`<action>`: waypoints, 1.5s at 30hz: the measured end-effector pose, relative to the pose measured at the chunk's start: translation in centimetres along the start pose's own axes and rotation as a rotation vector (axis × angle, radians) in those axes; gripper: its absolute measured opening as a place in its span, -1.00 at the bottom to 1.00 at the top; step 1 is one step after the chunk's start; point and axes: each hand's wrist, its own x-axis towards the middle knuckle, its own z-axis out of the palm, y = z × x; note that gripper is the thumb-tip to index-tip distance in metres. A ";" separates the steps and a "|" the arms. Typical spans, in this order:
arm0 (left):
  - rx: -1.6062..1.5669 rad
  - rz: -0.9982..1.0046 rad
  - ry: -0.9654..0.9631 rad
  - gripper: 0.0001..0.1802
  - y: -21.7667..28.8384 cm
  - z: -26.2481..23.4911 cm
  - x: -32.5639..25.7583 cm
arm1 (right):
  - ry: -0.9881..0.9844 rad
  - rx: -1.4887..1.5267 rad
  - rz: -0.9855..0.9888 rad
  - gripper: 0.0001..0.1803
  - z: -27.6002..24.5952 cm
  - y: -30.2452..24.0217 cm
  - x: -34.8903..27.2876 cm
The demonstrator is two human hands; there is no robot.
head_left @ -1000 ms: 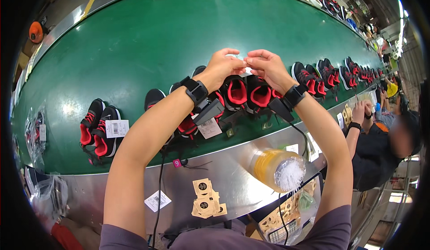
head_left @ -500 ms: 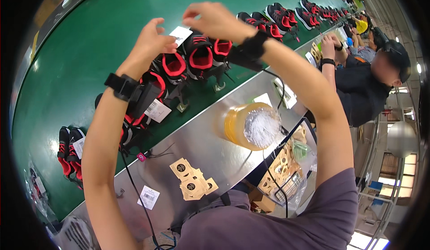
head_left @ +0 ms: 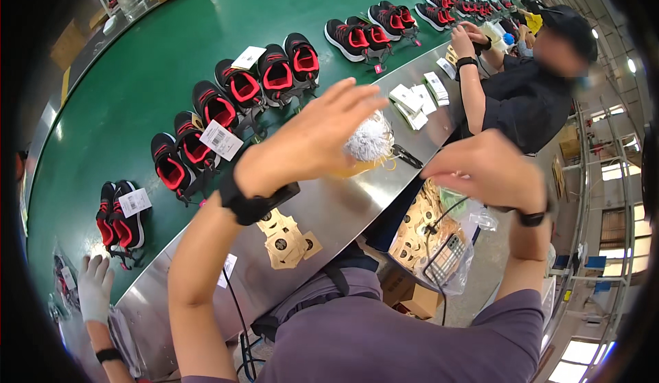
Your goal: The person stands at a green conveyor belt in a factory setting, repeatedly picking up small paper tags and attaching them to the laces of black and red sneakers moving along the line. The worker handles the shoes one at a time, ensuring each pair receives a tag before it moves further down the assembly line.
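Bundle of white tags [head_left: 368, 139] at the steel bench [head_left: 343, 204] edge, half hidden behind left hand [head_left: 309, 143], fingers spread wide | right hand [head_left: 491, 170] loosely curled, contents cannot tell | shoes [head_left: 274, 77] on green belt [head_left: 137, 74].

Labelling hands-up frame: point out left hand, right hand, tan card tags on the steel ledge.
left hand [head_left: 309, 143], head view, back of the hand.
right hand [head_left: 491, 170], head view, back of the hand.
tan card tags [head_left: 285, 235], head view, middle of the pile.

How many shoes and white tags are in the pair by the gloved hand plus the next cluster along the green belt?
Black-and-red shoes: 8
White tags: 3
Total: 11
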 end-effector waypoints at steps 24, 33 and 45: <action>0.017 -0.568 0.361 -0.67 5.2 8.8 -16.3 | 0.218 0.722 0.212 -0.86 15.8 -5.1 -2.5; 0.585 -1.034 0.249 -0.54 3.3 7.1 -29.1 | 0.229 0.247 0.093 -0.82 22.9 -4.8 6.3; -0.523 -0.968 0.803 -0.80 1.0 10.5 -27.3 | 0.138 0.112 0.324 -0.60 26.7 -3.9 13.7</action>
